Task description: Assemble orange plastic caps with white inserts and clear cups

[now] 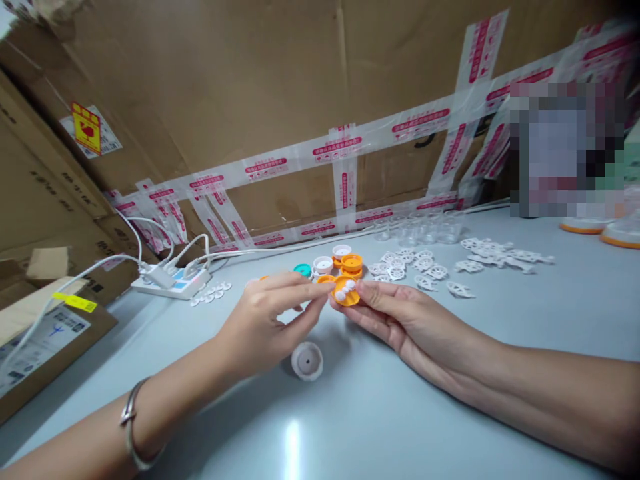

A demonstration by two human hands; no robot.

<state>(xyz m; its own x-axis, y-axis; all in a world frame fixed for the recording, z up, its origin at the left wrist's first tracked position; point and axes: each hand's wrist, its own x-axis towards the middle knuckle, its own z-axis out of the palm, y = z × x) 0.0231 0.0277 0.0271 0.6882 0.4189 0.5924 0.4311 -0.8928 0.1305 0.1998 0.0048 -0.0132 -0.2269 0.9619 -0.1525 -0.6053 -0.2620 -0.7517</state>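
Observation:
My right hand (405, 317) grips a shallow round orange cup (346, 300) by its rim, tilted towards me. Small white toothed pieces (345, 291) lie inside it. From the other side, my left hand (280, 310) brings thumb and index finger close together at the cup's left edge; anything between the tips is too small or hidden to make out. Below the hands, a round white cup-shaped part (307, 361) with a central hole rests on the table. Just behind the fingers stand more orange cups (351, 263), white cups (323, 265) and a teal one (303, 269).
White openwork parts (395, 265) and flat white pieces (505, 255) lie right of centre, clear plastic cups (430, 230) behind them. A power strip (173, 281) with cables and small white discs (211, 293) sit left. A large taped cardboard box (280, 100) walls the back.

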